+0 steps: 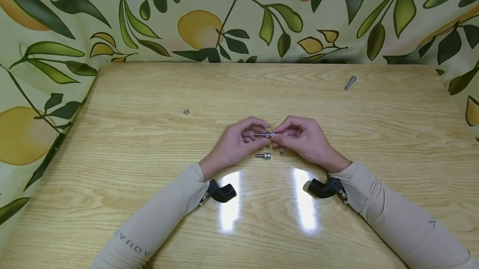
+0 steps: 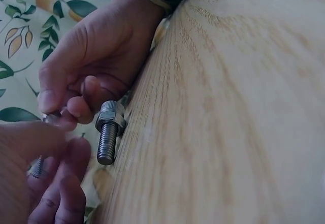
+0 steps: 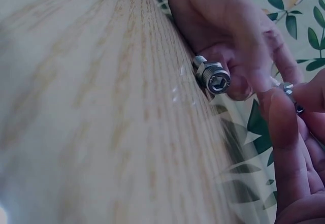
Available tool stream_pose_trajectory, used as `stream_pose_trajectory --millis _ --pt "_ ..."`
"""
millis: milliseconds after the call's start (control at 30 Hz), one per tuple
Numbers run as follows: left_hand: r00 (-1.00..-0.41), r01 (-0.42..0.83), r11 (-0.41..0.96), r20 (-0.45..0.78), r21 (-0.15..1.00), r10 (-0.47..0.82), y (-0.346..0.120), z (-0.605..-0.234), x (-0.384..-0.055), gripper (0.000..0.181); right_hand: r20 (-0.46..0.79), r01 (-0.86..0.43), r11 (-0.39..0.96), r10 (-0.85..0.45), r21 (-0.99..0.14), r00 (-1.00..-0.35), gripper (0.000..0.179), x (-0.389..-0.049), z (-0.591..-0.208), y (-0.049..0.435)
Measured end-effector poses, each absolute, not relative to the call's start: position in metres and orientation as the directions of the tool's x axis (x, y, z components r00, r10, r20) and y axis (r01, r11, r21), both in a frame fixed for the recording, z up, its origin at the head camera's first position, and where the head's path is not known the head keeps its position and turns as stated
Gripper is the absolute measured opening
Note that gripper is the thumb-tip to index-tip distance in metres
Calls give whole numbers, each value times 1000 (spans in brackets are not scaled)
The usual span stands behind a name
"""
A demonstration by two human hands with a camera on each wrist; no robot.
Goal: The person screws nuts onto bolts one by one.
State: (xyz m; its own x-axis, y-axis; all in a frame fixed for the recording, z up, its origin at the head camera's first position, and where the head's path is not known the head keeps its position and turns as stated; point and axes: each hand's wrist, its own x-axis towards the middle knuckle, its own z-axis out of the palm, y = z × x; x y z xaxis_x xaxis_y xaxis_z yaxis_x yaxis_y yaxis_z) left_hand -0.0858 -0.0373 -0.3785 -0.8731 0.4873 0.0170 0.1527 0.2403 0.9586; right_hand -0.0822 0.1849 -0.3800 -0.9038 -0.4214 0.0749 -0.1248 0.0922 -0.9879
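Across from me, over the pale wood-grain counter (image 1: 157, 211), the right hand (image 1: 304, 138) pinches a slim silver metal bolt (image 1: 260, 135) by its head end; the left hand (image 1: 238, 139) curls round its threaded side. Holding it level and turning lightly should protect the threads.

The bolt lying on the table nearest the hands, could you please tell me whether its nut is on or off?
On: the left wrist view shows a hex nut around the bolt near its head.
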Motion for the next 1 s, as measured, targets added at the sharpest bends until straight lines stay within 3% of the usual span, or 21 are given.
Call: stream_pose_trajectory --millis 67,267,400,600,733,900,1000 --pt "-871 168 247 27 954 491 -37 -379 -86 31 74 -126 97 -419 -987 -905 11 -82 -380 185" --pt "-880 153 278 3 948 474 -37 -378 -87 21 72 -117 81 -423 -990 -903 12 -83 -380 185" --pt "-877 183 271 32 945 479 -37 -378 -87 33 78 -132 101 -421 -986 -904 11 -83 -382 186" --pt "-880 153 263 10 953 475 -37 -379 -87 20 72 -113 74 -424 -991 -903 12 -84 -382 185" --pt "-873 184 266 33 946 486 -37 -379 -87 29 74 -126 97 -422 -987 -904 11 -84 -382 185" --pt "-876 157 263 11 952 482 -37 -378 -86 20 69 -119 93 -425 -988 -903 12 -84 -383 185" --pt "-878 178 275 26 945 477 -37 -378 -86 24 62 -110 89 -422 -990 -904 12 -83 -383 185"
